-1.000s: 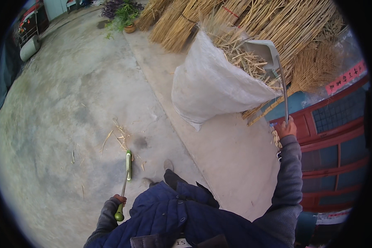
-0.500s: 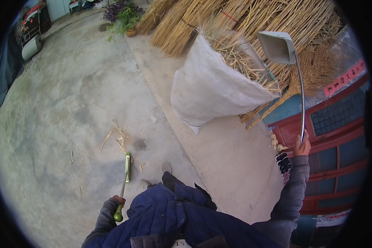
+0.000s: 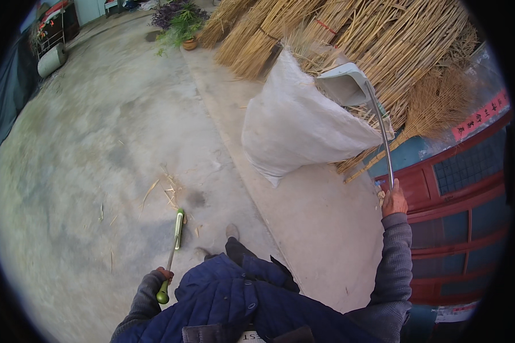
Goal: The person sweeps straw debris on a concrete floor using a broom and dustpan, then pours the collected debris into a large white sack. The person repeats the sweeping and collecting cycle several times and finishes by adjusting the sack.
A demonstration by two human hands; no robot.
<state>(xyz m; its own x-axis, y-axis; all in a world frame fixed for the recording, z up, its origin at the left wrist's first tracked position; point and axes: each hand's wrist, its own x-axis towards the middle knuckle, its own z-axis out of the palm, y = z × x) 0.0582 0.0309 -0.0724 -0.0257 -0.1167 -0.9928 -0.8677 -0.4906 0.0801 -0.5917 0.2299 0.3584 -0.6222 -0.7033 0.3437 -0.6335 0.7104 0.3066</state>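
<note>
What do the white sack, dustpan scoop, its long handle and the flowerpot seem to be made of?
White sack: probably woven plastic, dull-surfaced; it creases like thin sheeting.
Dustpan scoop: likely moulded plastic, pale grey, smooth, with thin walls.
Long handle: seemingly metal, polished, as bright streaks run along it.
Flowerpot: orange-brown, perhaps terracotta, but too small to rule out plastic.

Right hand (image 3: 394, 203), right of frame: closed round the slim metal handle (image 3: 385, 137) of a pale grey, scoop-shaped plastic dustpan (image 3: 351, 88). Pan at the mouth of a bulging white woven sack (image 3: 303, 128), upper right of centre. Left hand (image 3: 165, 274), lower left: grips a metal-shafted broom with narrow green head (image 3: 179, 230). Thin yellow straw scraps (image 3: 171, 194) on grey concrete floor (image 3: 120, 120) near the head. Tan dry-stalk bundles (image 3: 400, 43), upper right.
</note>
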